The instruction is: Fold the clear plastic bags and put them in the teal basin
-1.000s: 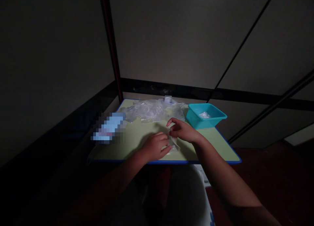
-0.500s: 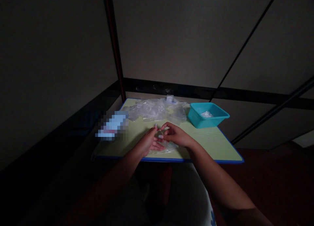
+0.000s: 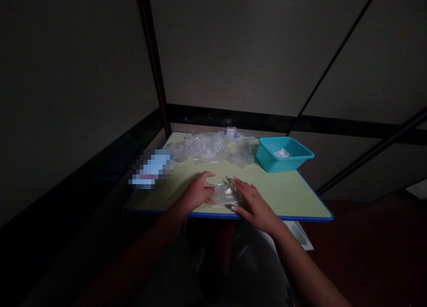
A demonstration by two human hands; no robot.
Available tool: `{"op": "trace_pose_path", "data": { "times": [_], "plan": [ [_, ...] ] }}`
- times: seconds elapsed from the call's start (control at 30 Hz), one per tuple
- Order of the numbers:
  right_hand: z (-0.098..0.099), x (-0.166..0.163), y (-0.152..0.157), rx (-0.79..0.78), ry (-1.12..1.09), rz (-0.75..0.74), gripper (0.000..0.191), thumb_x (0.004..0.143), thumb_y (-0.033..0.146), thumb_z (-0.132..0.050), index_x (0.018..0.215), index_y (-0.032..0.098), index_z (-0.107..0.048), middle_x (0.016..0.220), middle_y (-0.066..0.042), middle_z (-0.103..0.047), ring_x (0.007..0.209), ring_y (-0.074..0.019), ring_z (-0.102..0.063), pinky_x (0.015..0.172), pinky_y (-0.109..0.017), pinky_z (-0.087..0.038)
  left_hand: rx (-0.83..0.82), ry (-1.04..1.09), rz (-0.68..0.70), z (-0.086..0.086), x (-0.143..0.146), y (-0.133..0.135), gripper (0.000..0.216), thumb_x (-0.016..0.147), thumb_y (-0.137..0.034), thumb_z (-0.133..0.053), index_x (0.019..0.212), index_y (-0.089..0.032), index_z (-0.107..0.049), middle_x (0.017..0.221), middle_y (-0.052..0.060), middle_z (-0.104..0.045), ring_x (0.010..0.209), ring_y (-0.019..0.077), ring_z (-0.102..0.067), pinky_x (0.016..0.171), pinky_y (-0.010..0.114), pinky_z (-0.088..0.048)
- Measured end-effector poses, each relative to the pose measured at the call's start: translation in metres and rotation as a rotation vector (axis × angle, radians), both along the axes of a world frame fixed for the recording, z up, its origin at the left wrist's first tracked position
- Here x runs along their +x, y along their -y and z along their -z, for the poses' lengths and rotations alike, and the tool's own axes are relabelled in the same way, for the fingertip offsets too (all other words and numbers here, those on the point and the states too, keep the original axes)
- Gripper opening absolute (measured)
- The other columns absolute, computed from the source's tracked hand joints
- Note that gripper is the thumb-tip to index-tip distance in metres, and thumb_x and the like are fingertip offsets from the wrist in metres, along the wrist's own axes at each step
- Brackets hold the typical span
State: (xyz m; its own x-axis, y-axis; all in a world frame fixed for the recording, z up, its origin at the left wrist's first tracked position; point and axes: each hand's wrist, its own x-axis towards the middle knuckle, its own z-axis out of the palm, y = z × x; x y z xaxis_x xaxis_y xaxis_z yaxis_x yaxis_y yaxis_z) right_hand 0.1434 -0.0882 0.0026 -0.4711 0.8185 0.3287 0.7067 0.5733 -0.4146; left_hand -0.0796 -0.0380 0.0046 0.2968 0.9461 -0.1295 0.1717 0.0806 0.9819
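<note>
A small clear plastic bag (image 3: 224,195) lies flat near the front edge of the table, between my two hands. My left hand (image 3: 197,192) is at the bag's left side, fingers apart and slightly bent, with the fingertips over its edge. On the other side, my right hand (image 3: 254,205) is spread, its fingers stretched out over the bag's right end and its thumb by the near corner. Neither hand grips the bag visibly. Farther back lies a loose heap of clear plastic bags (image 3: 207,147).
A turquoise basin (image 3: 280,164) with some clear plastic inside stands at the table's right. On the left is a blurred-out light blue item (image 3: 151,169). The pale yellow table (image 3: 283,193) has a blue edge and stands by walls at the back and left.
My hands have moved apart from close together above the bag. The right hand has shifted right and down and spread its fingers. More of the bag shows between them.
</note>
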Motion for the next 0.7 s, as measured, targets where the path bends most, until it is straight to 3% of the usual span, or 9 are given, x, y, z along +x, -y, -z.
{"op": "trace_pose_path", "data": {
  "times": [0.17,0.57,0.7],
  "plan": [
    [0.013,-0.003,0.002,0.011,0.275,0.019,0.071,0.089,0.044,-0.045,0.148,0.025,-0.01,0.152,-0.01,-0.017,0.139,-0.0239,-0.017,0.11,-0.054,-0.013,0.085,-0.085,0.092,0.008,-0.012,-0.004,0.036,0.073,-0.016,-0.056,0.107,-0.02,-0.046,0.057,-0.009,-0.05,0.036,0.0084,-0.052,0.036,0.016,-0.04],
    [0.009,0.0,0.022,0.091,0.324,-0.023,0.067,0.09,0.037,-0.044,0.147,0.025,-0.01,0.151,-0.008,-0.019,0.138,-0.0241,-0.019,0.111,-0.053,-0.009,0.085,-0.116,0.178,0.019,-0.029,-0.01,0.029,0.072,-0.021,-0.057,0.101,-0.018,-0.052,0.06,-0.006,-0.052,0.043,0.0081,-0.054,0.041,0.016,-0.041],
    [0.014,-0.002,0.027,0.064,0.377,-0.006,0.07,0.091,0.037,-0.042,0.148,0.021,-0.006,0.151,-0.009,-0.019,0.138,-0.0221,-0.019,0.112,-0.053,-0.009,0.176,-0.268,0.165,0.015,-0.027,-0.008,0.028,0.075,-0.02,-0.055,0.103,-0.019,-0.052,0.069,-0.003,-0.054,0.05,0.0104,-0.056,0.048,0.022,-0.047]
  ]
}}
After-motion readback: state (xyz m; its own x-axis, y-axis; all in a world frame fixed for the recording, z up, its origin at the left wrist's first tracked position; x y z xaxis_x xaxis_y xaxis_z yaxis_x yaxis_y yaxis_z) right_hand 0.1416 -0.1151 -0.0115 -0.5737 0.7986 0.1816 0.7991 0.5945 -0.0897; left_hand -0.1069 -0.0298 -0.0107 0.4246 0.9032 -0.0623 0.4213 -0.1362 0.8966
